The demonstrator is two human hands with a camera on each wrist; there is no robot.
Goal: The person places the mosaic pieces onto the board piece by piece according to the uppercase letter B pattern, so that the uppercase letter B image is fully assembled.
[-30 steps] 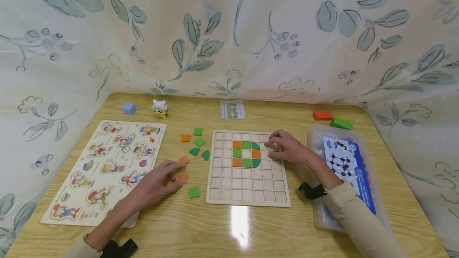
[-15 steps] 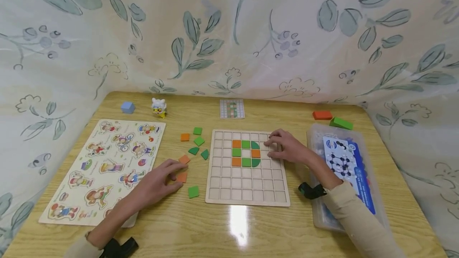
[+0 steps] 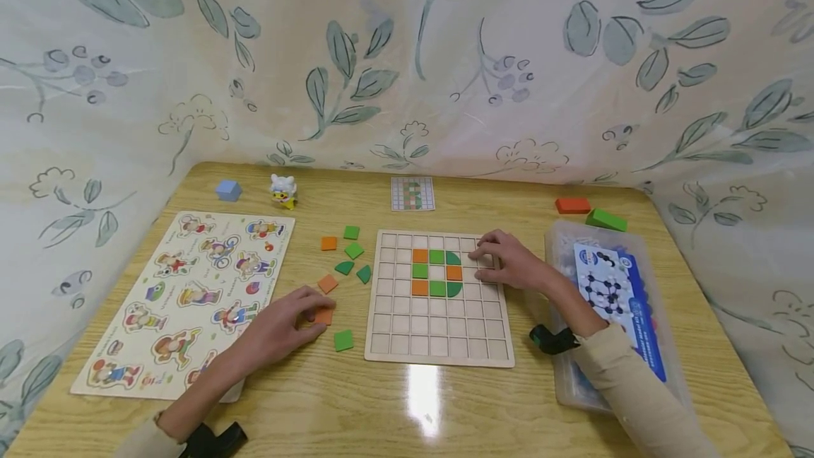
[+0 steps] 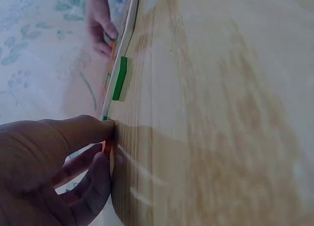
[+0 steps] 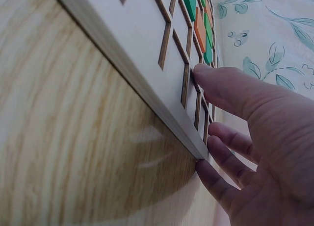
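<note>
My left hand [image 3: 276,327] is low over the table, left of the wooden grid board [image 3: 439,348]. Its thumb and fingers pinch an orange square tile [image 3: 323,316], whose edge shows as an orange strip [image 4: 106,146] in the left wrist view. Close by lie another orange tile [image 3: 327,283] and a green square tile [image 3: 343,340]. My right hand [image 3: 518,263] rests its fingertips on the board's right side and edge, fingers loosely bent, holding nothing. Orange and green tiles form a ring around one bare cell, with green quarter-round tiles [image 3: 453,290] at its right corners.
Several loose tiles, including a green one [image 3: 351,232], lie left of the board. A pattern card [image 3: 413,194] lies behind it. A picture puzzle [image 3: 184,302] is at left, a plastic box [image 3: 620,302] at right. A figurine [image 3: 283,191] and blocks stand farther back.
My left fingers have shifted slightly toward me, from beside the upper orange tile onto the lower one, uncovering the upper. The right hand stays on the board.
</note>
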